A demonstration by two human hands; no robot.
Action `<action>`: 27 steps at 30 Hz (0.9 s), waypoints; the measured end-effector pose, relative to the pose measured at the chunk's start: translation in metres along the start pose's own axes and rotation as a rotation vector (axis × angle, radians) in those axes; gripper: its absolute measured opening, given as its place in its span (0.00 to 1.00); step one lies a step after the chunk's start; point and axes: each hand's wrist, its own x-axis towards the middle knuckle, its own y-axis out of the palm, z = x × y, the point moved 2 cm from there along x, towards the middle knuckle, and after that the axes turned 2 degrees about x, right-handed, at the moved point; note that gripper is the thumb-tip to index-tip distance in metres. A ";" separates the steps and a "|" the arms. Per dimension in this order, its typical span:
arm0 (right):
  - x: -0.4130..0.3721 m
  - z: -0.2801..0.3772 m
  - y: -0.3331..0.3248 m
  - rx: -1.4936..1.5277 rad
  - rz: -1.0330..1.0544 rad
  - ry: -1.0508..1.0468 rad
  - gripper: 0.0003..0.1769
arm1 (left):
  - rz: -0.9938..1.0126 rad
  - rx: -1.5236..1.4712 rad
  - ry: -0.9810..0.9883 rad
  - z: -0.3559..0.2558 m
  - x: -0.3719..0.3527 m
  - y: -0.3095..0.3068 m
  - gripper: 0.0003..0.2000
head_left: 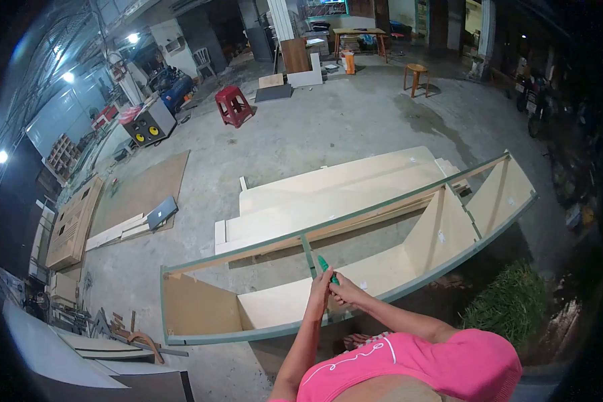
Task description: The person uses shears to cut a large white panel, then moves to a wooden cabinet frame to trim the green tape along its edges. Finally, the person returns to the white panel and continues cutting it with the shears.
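In the head view a slim green tool [323, 263] pokes up out of my closed hands; its exact kind I cannot make out. My left hand [320, 284] wraps its lower part, and my right hand [348, 289] is closed around it just beside. Both hands are over a long wooden cabinet frame [382, 290] with pale boards and green edges, lying on the floor in front of me. A narrow green-edged divider [308, 252] runs behind the tool. Small white labels stick to the boards inside the frame.
Large pale panels [301, 197] lie stacked beyond the frame. A brown sheet [147, 184] with wood strips and a flat carton [74, 221] are at left. Farther off stand a red plastic stool [234, 106] and a wooden stool [416, 75]. Green grass-like strands [509, 301] lie at right.
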 end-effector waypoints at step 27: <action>0.039 -0.002 0.205 -0.150 0.034 -0.163 0.19 | -0.300 0.153 0.308 -0.095 -0.091 -0.168 0.22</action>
